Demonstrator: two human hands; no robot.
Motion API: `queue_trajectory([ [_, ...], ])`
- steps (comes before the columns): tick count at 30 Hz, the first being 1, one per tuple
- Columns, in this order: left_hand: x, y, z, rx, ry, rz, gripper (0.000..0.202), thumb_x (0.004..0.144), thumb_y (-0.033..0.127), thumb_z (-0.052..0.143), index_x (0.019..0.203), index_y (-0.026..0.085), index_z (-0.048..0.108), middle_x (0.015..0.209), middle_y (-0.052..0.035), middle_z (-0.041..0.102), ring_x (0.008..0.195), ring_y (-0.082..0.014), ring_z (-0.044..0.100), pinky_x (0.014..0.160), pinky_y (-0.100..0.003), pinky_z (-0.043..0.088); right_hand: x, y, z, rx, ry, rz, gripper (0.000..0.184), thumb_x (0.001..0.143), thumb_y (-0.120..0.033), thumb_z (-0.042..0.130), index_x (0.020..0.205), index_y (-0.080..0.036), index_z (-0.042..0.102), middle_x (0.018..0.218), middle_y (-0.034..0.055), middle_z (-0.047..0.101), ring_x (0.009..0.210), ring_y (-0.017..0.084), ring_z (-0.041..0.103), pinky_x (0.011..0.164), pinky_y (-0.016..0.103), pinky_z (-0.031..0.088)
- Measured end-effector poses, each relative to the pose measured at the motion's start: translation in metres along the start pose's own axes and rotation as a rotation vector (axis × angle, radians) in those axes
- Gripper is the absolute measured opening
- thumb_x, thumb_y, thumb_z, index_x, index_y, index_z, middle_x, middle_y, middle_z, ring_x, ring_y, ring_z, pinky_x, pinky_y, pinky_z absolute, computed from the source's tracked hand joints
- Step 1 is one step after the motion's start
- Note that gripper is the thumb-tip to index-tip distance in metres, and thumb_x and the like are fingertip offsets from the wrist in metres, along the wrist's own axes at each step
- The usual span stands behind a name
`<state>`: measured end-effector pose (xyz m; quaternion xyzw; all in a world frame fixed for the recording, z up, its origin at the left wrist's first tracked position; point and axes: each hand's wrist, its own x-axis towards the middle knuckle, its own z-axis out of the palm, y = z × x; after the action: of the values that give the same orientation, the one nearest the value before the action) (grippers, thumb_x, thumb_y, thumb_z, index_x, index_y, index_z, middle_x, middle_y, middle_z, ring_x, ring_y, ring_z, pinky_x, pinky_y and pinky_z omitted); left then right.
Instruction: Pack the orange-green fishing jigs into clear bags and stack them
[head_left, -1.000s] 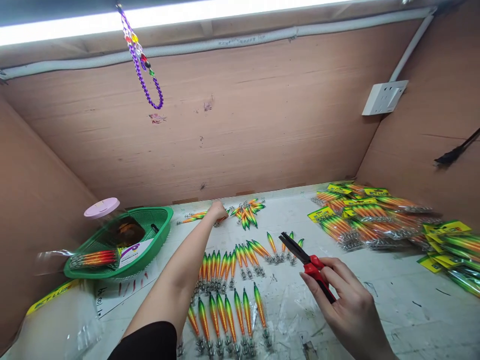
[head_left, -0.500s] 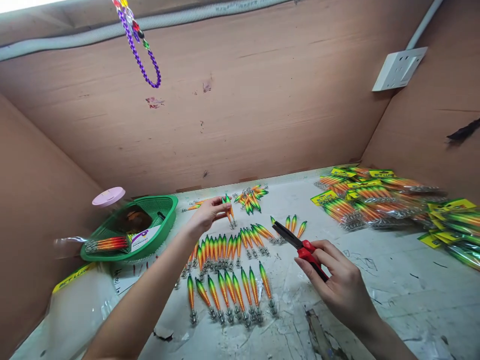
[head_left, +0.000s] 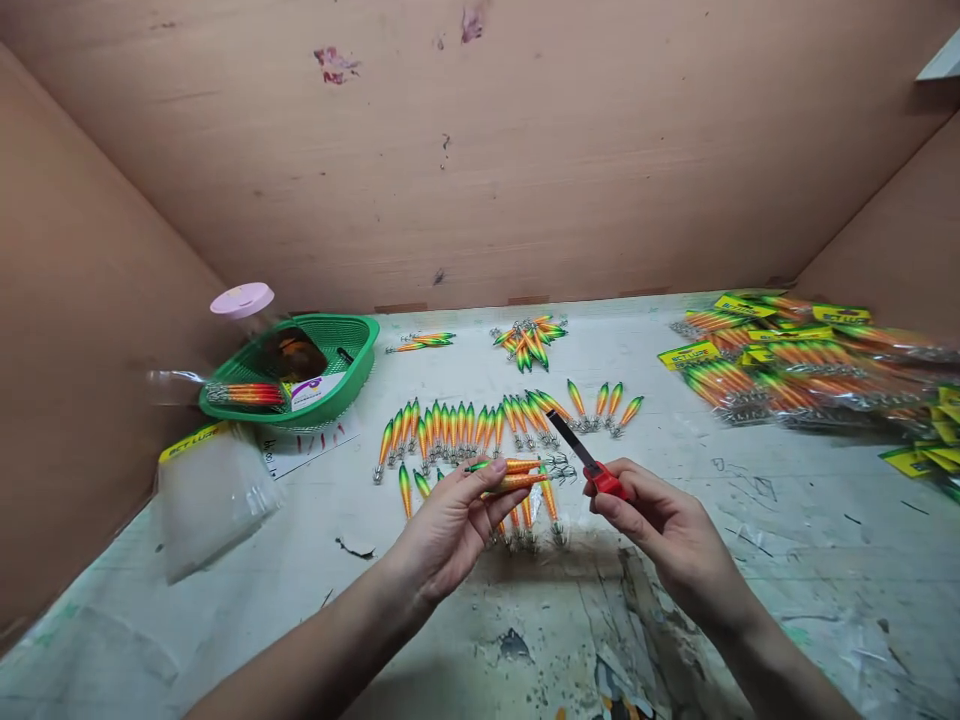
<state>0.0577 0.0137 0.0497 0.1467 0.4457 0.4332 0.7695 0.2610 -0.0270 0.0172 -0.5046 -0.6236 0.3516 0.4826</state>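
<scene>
Two squid jigs point(head_left: 525, 481), green to yellow to orange with crowns of metal hooks, lie level in the fingers of my left hand point(head_left: 457, 530). Their hooks point right. My right hand point(head_left: 664, 530) is closed round red-handled snips point(head_left: 577, 440) with dark blades, whose tip points up and left. The snips are close to the hooks but look apart from them. Behind my hands, a row of matching squid jigs point(head_left: 450, 430) lies on the table. My left hand partly covers a nearer row of squid jigs point(head_left: 556, 505).
At the left stands a green basket point(head_left: 360, 365) with packed red jigs and a pink-lidded container point(head_left: 241, 299). Clear plastic bags point(head_left: 214, 500) lie before it. Packed jigs point(head_left: 780, 370) are heaped at the right. A small pile of jigs point(head_left: 529, 343) lies near the back wall.
My left hand has come back toward me from the small pile with two jigs, now turned level. The snips are now close to their hooks. The view has tilted down.
</scene>
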Motion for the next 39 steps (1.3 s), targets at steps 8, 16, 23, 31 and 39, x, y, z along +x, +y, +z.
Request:
queue_trajectory([
  [8,-0.019,-0.022,-0.001,-0.121,0.067,-0.056,0.013,0.087,-0.001,0.058,0.089,0.012,0.059,0.088,-0.0090,0.074,0.081,-0.0166,0.075,0.073,-0.022,0.061,-0.001,0.000,0.006,0.019,-0.019,0.008,0.028,0.089,-0.040,0.059,0.069,-0.020,0.057,0.075,0.0025,0.055,0.074,0.017,0.053,0.065,0.028,0.045],
  [16,-0.022,-0.047,-0.007,-0.068,0.034,-0.203,0.013,0.080,0.010,0.073,0.083,0.013,0.060,0.082,-0.0077,0.075,0.072,-0.0168,0.074,0.057,-0.019,0.060,-0.003,0.007,0.009,0.096,-0.055,0.008,0.028,0.090,-0.044,0.058,0.075,-0.020,0.061,0.083,0.0051,0.059,0.082,0.020,0.058,0.071,0.029,0.048],
  [23,-0.021,-0.051,-0.013,-0.056,-0.154,-0.285,0.038,0.057,0.023,0.092,0.083,0.013,0.066,0.071,-0.0017,0.072,0.056,-0.0117,0.070,0.045,-0.013,0.054,-0.002,0.005,0.010,0.085,-0.037,0.036,0.030,0.088,-0.045,0.061,0.073,-0.020,0.059,0.077,0.0024,0.053,0.074,0.018,0.053,0.065,0.028,0.046],
  [31,-0.017,-0.040,-0.012,-0.278,-0.002,-0.203,0.019,0.095,0.019,0.053,0.089,0.007,0.067,0.082,-0.0076,0.071,0.056,-0.0067,0.066,0.049,-0.012,0.055,-0.002,0.004,0.007,-0.037,-0.069,0.022,0.029,0.091,-0.040,0.056,0.070,-0.020,0.057,0.076,0.0020,0.055,0.073,0.017,0.056,0.066,0.028,0.045],
  [39,-0.014,-0.021,-0.019,-0.290,-0.023,-0.004,0.011,0.095,0.012,0.053,0.104,0.010,0.058,0.087,-0.0062,0.069,0.065,-0.0077,0.066,0.064,-0.019,0.057,-0.003,0.001,0.004,-0.137,-0.181,-0.036,0.028,0.093,-0.037,0.055,0.070,-0.021,0.055,0.078,0.0026,0.056,0.073,0.016,0.057,0.063,0.025,0.045],
])
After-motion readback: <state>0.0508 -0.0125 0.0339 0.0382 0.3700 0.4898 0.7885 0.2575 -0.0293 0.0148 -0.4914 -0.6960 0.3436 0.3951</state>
